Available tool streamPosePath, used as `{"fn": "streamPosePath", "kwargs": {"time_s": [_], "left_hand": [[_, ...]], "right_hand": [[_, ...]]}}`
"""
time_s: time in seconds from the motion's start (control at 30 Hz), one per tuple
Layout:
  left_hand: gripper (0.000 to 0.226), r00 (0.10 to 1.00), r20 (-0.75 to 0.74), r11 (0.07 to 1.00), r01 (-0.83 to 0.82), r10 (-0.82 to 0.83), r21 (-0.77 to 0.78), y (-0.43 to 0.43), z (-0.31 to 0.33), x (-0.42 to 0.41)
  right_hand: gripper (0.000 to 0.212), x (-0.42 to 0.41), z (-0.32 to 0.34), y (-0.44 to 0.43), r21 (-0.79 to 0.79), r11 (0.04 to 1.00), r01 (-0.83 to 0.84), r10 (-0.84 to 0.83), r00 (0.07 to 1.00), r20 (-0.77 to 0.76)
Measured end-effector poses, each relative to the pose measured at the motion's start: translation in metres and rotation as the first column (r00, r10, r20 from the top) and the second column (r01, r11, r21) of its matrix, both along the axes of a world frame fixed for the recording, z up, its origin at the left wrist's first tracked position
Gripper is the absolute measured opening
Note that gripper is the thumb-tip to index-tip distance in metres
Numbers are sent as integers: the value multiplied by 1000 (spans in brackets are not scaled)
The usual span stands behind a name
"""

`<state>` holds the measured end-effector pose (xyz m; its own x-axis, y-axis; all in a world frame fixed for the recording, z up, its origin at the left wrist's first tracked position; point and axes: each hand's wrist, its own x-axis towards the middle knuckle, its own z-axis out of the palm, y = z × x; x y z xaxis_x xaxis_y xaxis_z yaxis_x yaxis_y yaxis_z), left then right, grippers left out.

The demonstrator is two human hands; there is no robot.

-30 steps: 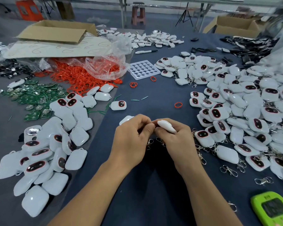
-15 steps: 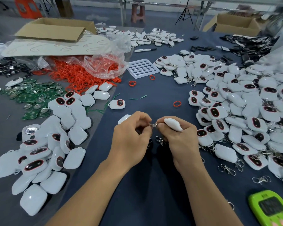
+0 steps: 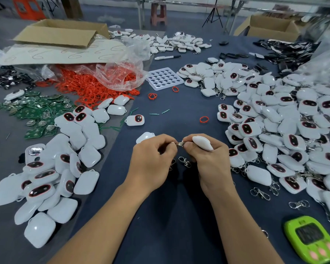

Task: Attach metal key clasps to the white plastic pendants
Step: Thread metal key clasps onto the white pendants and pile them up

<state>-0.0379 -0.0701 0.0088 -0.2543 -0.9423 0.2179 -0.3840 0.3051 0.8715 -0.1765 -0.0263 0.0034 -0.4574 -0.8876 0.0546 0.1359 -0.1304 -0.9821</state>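
Held piece: a white, glossy, rounded plastic pendant [image 3: 202,142], seen edge-on, above the cloth near the middle of the table.
Grip on it: the right hand [image 3: 208,161] has its fingers curled round the pendant, thumb by its left end.
Metal part: a small silvery clasp [image 3: 178,143] spans the gap between the hands, its right end at the pendant's tip.
Other grip: the left hand [image 3: 152,162] pinches the clasp's left end; the two hands sit close together, just apart.
Counted: one pendant held, one clasp held, one loose clasp [image 3: 185,161] on the cloth just below the hands, one green timer [image 3: 311,239], one white tray [image 3: 164,78] with round holes, one marker [image 3: 167,57], two cardboard boxes [image 3: 61,33].
Too many to count: bare pendants heaped left [image 3: 69,159], pendants with clasps heaped right [image 3: 274,121], orange rings [image 3: 88,86], green circuit boards [image 3: 36,111].
Surface: dark blue cloth [image 3: 170,216], meeting a grey sheet [image 3: 0,149] at left.
Room: a stool [image 3: 158,12] and a tripod [image 3: 213,14] stand beyond the table.
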Motion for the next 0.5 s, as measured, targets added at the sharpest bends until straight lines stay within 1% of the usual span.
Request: {"fn": "streamPosePath", "kwargs": {"time_s": [0.17, 0.3, 0.4, 0.5], "left_hand": [[20, 999, -23, 1000, -27, 27, -11, -2, 2, 2], [19, 991, -39, 992, -128, 128, -10, -2, 1, 2], [17, 980, -77, 982, -187, 185, -9, -3, 1, 3], [30, 986, -88, 989, -142, 139, -30, -5, 1, 1]], "right_hand": [[26, 2, -1, -1, 35, 999, 21, -19, 999, -41], [24, 3, -4, -2, 68, 993, 92, -85, 991, -105], [22, 6, -5, -2, 37, 991, 126, -113, 963, -245], [15, 9, -5, -2, 18, 992, 128, -110, 908, -405]]}}
